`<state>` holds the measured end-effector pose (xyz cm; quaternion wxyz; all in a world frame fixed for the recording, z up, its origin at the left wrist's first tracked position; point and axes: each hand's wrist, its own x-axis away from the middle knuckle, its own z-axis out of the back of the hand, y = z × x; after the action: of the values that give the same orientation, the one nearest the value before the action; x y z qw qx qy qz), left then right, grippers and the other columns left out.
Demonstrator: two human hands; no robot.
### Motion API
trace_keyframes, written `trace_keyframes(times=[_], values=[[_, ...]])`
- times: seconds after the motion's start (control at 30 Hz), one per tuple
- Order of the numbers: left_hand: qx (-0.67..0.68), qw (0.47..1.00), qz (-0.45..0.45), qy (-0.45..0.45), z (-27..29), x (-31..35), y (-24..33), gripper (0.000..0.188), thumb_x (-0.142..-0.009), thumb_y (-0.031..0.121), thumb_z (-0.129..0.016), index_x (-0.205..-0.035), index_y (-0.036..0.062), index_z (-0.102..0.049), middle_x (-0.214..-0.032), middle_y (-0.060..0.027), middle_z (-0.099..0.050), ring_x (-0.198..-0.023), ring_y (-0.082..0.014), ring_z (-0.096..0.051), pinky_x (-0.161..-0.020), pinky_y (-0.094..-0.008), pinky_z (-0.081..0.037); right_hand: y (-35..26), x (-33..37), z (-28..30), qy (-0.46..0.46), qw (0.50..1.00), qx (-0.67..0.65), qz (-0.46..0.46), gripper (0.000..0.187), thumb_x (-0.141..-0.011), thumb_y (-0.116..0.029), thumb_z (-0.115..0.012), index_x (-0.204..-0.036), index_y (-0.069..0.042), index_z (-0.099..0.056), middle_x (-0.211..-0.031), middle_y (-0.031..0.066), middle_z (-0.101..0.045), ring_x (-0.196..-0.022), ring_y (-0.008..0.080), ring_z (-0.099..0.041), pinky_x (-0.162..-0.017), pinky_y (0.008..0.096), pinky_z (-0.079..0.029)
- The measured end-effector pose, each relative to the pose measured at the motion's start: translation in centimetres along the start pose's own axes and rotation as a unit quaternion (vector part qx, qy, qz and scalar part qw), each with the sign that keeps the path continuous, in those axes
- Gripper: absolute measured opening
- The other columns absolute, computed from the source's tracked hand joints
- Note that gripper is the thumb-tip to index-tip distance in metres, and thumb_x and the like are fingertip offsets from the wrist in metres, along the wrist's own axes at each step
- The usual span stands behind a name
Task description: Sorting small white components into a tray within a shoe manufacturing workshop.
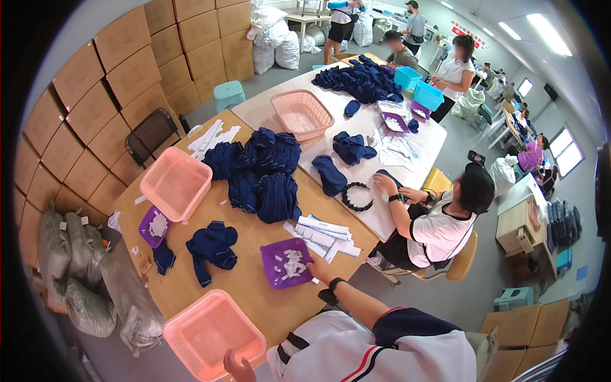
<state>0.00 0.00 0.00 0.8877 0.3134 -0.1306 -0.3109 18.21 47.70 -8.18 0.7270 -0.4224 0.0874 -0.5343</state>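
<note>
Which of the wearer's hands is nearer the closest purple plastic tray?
Right. The right hand is at the right rim of the purple plastic tray; the left hand is farther off, by the pink basket.

red sign (468, 37) with pale lettering, blue-printed paper strips (323, 224), both seemingly too small to read

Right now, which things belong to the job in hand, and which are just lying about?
Likely in use: purple tray, at right hand; its white pieces; nearest pink basket, by left hand; probably navy fabric pile.

Likely lying about: black chair; teal stool; cardboard boxes; grey sacks.
</note>
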Motion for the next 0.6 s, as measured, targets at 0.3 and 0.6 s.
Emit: trace_keyframes(times=[0.3,0.6], values=[[0.052,0.995,-0.065,-0.059,2.0,-6.2,9.9,0.046,-0.086,0.004,-0.06,-0.131,-0.0016,-0.056,-0.136,-0.02,-0.055,-0.131,-0.0387,-0.047,-0.115,-0.0486,-0.034,14.8,2.9,7.3,0.142,0.988,-0.042,-0.05,0.024,-0.09,-0.017,-0.065,-0.103,0.002,-0.071,-0.074,0.0063,-0.067,-0.065,0.0155,-0.064,-0.058,0.0355,-0.052],[0.097,0.993,-0.034,-0.05,5.6,-9.7,14.5,0.043,-0.087,0.003,-0.061,-0.13,0.0027,-0.058,-0.136,-0.0142,-0.057,-0.129,-0.034,-0.05,-0.113,-0.044,-0.037,0.9,-1.3,15.1,0.211,0.956,0.192,0.073,0.058,-0.086,-0.025,-0.074,-0.131,0.002,-0.05,-0.123,0.0287,-0.059,-0.113,0.0473,-0.059,-0.094,0.0522,-0.049]])
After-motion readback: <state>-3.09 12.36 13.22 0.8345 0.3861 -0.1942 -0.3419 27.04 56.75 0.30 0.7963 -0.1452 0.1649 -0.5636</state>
